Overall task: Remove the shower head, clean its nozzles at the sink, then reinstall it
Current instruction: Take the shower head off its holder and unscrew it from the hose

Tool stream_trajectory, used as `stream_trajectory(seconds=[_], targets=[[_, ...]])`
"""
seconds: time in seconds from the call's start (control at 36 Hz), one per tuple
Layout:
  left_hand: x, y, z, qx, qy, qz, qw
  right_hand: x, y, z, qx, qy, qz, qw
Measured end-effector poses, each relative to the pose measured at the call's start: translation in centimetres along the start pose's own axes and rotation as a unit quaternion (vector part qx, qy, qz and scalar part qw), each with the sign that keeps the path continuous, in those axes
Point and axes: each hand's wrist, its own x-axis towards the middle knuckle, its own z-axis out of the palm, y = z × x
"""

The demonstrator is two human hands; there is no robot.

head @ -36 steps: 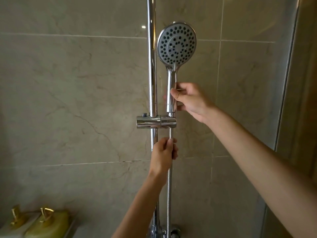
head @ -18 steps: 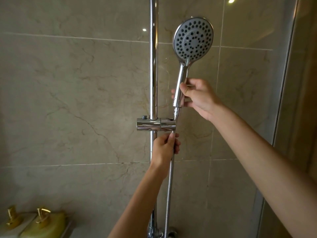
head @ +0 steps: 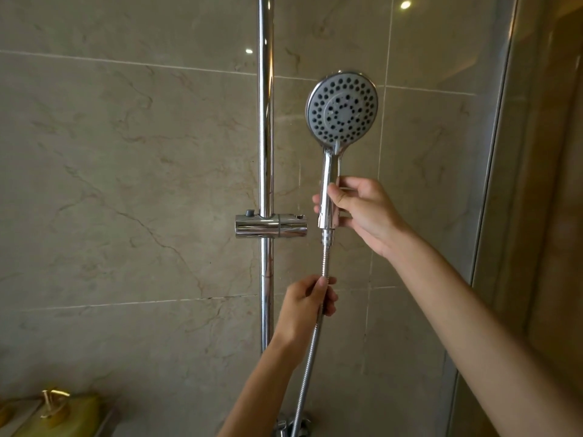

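My right hand (head: 362, 212) has its fingers wrapped round the shower head (head: 342, 110) handle, clear of the slider bracket (head: 271, 227); my left hand (head: 307, 305) grips the hose (head: 310, 348). Unscrewing, cleaning and reinstalling remain.

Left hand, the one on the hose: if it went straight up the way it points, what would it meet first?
Probably the hose nut under the shower head handle, which the right hand holds. The left hand grips the hose just below. The bracket sits leftward; depth is unclear.
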Motion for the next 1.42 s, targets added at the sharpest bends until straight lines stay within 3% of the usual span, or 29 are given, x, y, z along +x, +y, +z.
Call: stream_trajectory(seconds=[0.33, 0.61, 0.75, 0.81, 1.06, 1.25, 1.42], targets=[[-4.4, -4.4, -2.2, 0.085, -0.059, -0.053, 0.993, -5.6, 5.2, 0.7, 0.026, 0.013, 0.050, 0.998], [-8.2, -7.4, -3.2, 0.062, -0.055, -0.108, 0.991, -9.7, 9.2, 2.1, 0.049, 0.026, 0.091, 0.994], [-9.2, -9.5, -4.4, 0.225, -0.067, -0.096, 0.967, -11.6, 10.7, 2.5, 0.053, 0.022, 0.110, 0.992], [-9.4, -9.6, -5.0, 0.242, -0.067, -0.101, 0.963, -12.3, 11.2, 2.7, 0.052, 0.022, 0.119, 0.991], [-8.7, -5.1, -5.3, 0.073, -0.065, -0.062, 0.993, -14.8, 13.8, 3.3, 0.050, -0.046, 0.149, 0.987], [-9.0, -6.1, -4.7, 0.109, -0.065, -0.067, 0.990, -16.6, 16.0, 3.5, -0.099, -0.054, 0.139, 0.984], [-9.5, -6.7, -4.4, 0.132, -0.072, -0.075, 0.986, -17.8, 16.4, 3.8, -0.034, -0.073, 0.159, 0.984]])
